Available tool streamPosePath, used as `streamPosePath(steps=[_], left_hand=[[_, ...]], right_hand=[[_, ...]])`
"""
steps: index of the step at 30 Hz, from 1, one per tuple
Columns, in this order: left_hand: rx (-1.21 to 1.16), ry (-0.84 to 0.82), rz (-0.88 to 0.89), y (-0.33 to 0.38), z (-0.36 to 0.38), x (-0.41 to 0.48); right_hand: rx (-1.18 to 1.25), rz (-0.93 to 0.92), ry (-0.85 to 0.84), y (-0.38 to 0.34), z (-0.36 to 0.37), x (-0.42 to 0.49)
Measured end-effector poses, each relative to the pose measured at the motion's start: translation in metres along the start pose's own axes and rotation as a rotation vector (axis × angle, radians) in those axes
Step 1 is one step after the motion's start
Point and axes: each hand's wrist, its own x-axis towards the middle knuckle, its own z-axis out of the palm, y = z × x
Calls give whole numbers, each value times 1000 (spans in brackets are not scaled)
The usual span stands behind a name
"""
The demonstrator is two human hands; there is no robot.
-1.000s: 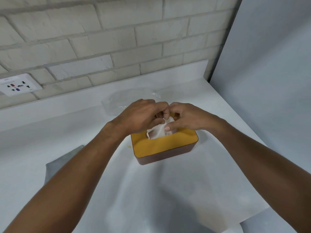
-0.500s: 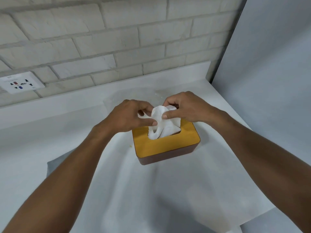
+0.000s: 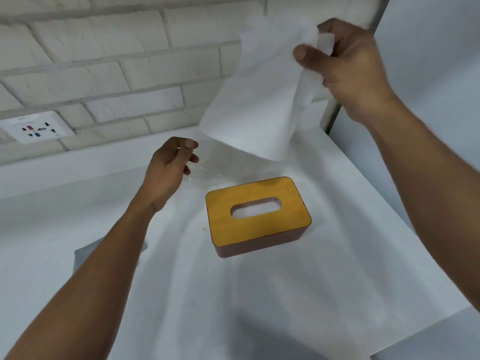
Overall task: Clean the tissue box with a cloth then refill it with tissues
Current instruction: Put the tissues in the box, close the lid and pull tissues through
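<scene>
Right hand [image 3: 345, 66] in the upper right pinches a tissue [image 3: 254, 100], its lower edge hanging clear of the tissue box [image 3: 257, 216]. Left hand [image 3: 168, 170], left of centre, has its fingers loosely curled and holds nothing. The box sits mid-frame on a white sheet [image 3: 285, 294] with free space all round, and the sheet's edge is at lower right.

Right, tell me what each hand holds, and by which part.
The right hand pinches the white paper tissue sheet by its top corner, between thumb and fingers. The left hand holds nothing.
</scene>
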Motion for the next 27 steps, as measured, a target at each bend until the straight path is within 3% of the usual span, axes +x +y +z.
streamPosePath(steps=[5,9,18,24,27], left_hand=[[-194,-265,-56,14,20,-6],[-471,-322,-188,30,32,-3],[-468,-132,-104,26,42,8],[-190,-336,74,16,38,3],[-220,-157,51,17,41,3]], right_hand=[[34,161,-250,27,13,-18],[71,149,-237,35,19,-27],[-86,172,-192,49,25,-27],[-7,440,-276,70,26,-35],[20,443,-275,73,28,-37]])
